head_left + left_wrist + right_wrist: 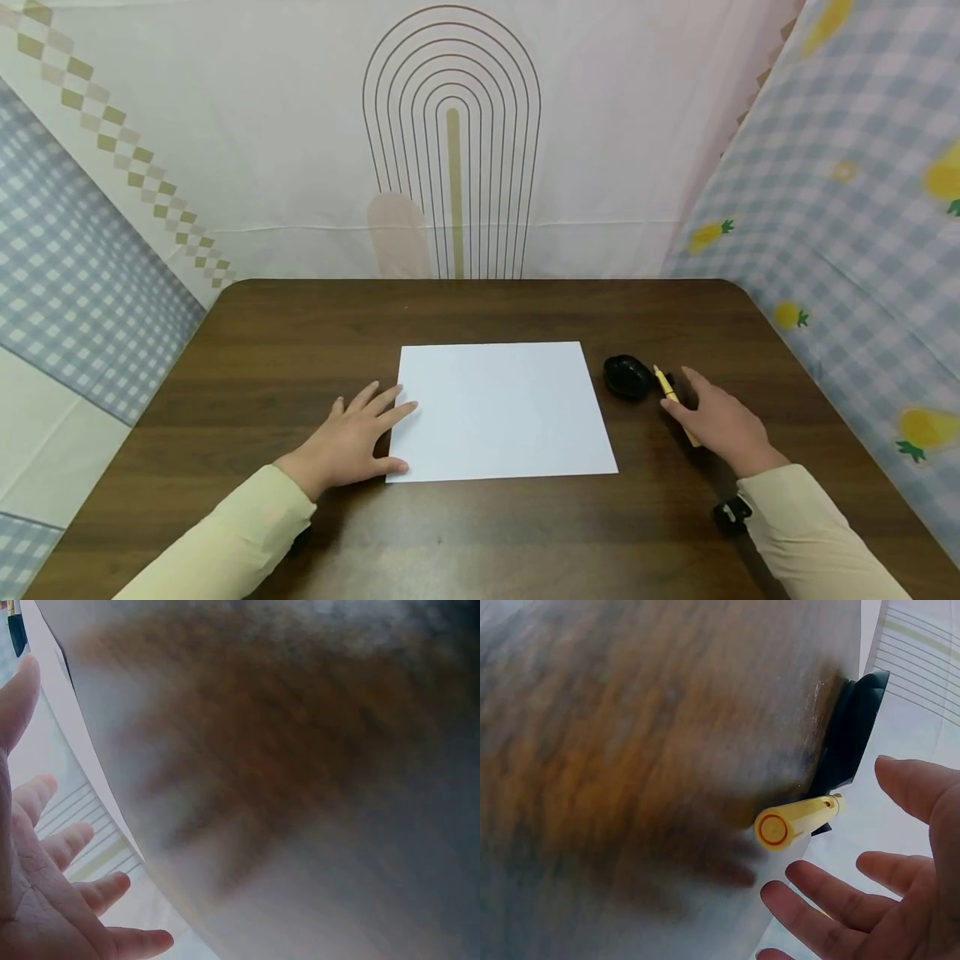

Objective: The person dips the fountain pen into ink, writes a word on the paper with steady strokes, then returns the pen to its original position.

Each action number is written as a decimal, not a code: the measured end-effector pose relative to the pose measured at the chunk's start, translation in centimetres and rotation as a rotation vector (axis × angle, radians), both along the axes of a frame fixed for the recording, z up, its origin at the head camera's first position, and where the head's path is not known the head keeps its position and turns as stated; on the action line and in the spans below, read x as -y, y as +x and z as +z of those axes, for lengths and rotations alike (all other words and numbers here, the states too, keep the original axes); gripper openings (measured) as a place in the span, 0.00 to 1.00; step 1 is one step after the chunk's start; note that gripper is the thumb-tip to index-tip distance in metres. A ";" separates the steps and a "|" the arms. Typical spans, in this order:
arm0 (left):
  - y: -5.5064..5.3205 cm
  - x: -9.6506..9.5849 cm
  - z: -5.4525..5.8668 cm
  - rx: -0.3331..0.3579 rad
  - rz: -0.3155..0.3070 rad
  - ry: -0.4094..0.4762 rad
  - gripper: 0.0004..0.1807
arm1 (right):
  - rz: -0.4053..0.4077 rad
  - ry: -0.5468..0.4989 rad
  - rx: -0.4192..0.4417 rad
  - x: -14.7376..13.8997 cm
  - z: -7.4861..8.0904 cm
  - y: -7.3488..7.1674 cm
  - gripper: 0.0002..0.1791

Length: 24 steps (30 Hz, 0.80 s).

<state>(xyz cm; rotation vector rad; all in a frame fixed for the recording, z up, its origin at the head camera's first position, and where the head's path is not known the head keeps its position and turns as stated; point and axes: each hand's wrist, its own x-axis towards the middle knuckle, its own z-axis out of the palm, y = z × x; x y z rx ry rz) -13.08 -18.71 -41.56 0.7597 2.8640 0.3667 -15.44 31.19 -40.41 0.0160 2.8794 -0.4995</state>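
My left hand (347,443) lies with its fingers spread at the left edge of a blank white sheet of paper (502,410), its fingertips over that edge. Right of the paper, a yellow pen (664,383) slants with its pointed end propped beside a small black dish (628,377). My right hand (723,421) hovers at the pen's right side, covering part of it in the head view. In the right wrist view, the pen's round end (773,829) shows a red ring, and the fingers (840,896) stand extended and apart from it.
A brown wooden table (480,533) bears everything. Behind it hangs a white cloth (285,150) with an arch pattern, and checked cloths (840,242) hang at both sides. A dark device (732,515) is worn at the right wrist.
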 end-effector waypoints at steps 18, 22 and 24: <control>-0.1 0.3 -0.2 0.049 -0.023 -0.022 0.43 | -0.006 -0.024 0.028 -0.2 0.1 0.1 0.42; -0.1 0.4 -0.2 0.055 -0.023 -0.024 0.43 | -0.006 -0.049 0.034 -0.1 0.1 0.2 0.41; -0.1 0.5 -0.2 0.061 -0.021 -0.026 0.42 | -0.006 -0.062 0.037 -0.1 0.1 0.2 0.41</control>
